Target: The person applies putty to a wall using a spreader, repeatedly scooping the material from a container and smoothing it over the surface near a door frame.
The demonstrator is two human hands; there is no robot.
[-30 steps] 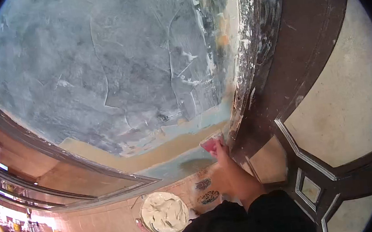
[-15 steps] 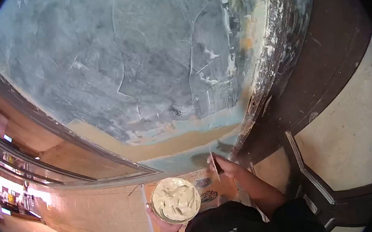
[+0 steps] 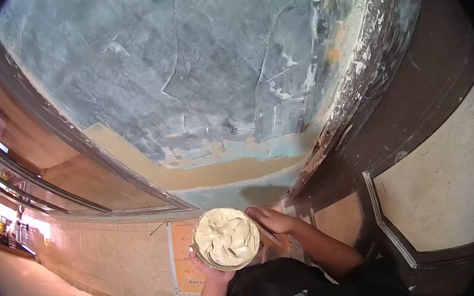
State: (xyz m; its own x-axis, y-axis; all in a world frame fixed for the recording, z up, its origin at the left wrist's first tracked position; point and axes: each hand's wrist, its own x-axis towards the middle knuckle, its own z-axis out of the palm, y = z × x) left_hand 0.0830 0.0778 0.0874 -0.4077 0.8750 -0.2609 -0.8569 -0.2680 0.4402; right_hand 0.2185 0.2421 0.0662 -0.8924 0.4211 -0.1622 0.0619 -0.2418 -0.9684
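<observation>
A round bowl of cream-coloured putty (image 3: 226, 238) rests in my left hand (image 3: 215, 273), whose fingers wrap its lower left side. The putty's surface is thick and ridged. Just right of the bowl, my right hand (image 3: 274, 220) is closed around a putty knife (image 3: 267, 235). The blade shows nearly edge-on, close against the bowl's right rim, and my fingers hide its handle. Ahead of both hands rises a wall (image 3: 228, 62) coated in patchy grey-blue, with ridges and white smears. A smooth tan band (image 3: 216, 174) runs along its lower part.
To the right stands a dark brown door (image 3: 400, 102) with pale panels, beside a chipped, paint-flecked frame (image 3: 353, 98). An orange printed sheet (image 3: 184, 249) lies on the tiled floor (image 3: 116, 259) below the bowl. Glass-fronted framing (image 3: 91, 186) curves along the left.
My right hand has come down and left with the putty knife, from near the wall's base to the bowl's rim. The bowl has risen slightly. The view has shifted a little.
</observation>
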